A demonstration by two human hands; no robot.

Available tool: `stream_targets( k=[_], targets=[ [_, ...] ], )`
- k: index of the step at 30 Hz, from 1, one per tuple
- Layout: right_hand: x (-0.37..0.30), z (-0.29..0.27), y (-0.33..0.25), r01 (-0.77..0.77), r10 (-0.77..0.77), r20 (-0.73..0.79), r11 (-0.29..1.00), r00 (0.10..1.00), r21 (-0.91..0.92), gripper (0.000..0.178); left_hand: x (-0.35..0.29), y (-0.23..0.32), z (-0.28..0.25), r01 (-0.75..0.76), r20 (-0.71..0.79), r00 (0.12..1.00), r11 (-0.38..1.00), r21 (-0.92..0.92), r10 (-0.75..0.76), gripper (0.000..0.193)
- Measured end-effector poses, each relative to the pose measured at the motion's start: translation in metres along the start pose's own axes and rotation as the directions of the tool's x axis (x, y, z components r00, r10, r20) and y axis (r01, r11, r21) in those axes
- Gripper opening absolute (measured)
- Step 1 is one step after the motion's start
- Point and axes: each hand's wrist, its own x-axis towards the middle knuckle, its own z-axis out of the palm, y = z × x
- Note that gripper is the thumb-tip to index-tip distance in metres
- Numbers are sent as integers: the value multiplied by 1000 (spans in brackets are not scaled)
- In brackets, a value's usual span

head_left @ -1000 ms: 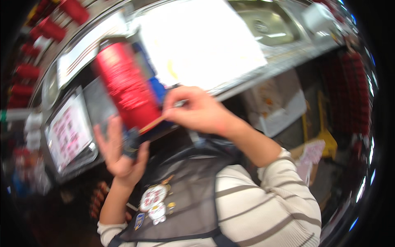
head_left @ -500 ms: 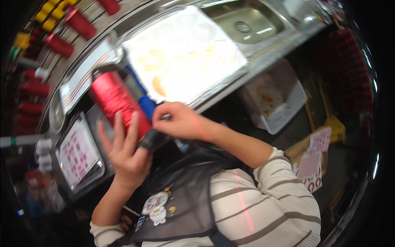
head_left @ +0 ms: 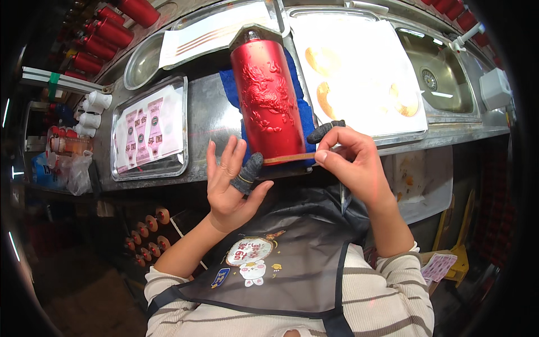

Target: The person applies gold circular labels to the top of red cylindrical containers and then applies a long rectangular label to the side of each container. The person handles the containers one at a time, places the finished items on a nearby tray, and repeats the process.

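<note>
A shiny red bottle (head_left: 265, 95) with raised figures on its side lies on a blue cloth (head_left: 306, 115), its dark cap end pointing away from me. Across its near end runs a thin brownish-gold strip (head_left: 289, 158). My right hand (head_left: 353, 163) pinches the strip's right end between thumb and fingers. My left hand (head_left: 230, 182) has its fingers spread; the index fingertip touches or nearly touches the strip's left end. Dark finger cots cover an index finger on each hand.
Right of the bottle is a tray with white backing paper (head_left: 359, 67) bearing golden curved pieces, then a sink (head_left: 429, 78). At left stands a metal tray (head_left: 182, 140) of pink printed labels. Beyond lie a paper with brown strips (head_left: 219, 33) and several red bottles (head_left: 112, 32).
My view has swung round and the bottle now appears more upright in it. The right hand has come to the bottle's near end, drawing the strip across it.
</note>
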Motion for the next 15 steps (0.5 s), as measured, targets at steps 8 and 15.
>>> stream_targets(
  k=[8, 15],
  targets=[
    [13, -4, 15, -40, 39, 10, 996, 999, 80, 10, 18, 7, 1, -80, 61, 995, 994, 74, 75, 43],
    [16, -2, 23, -33, 32, 17, 996, 999, 80, 10, 57, 22, 7, -223, 128, 971, 956, 192, 201, 28]
  ],
)
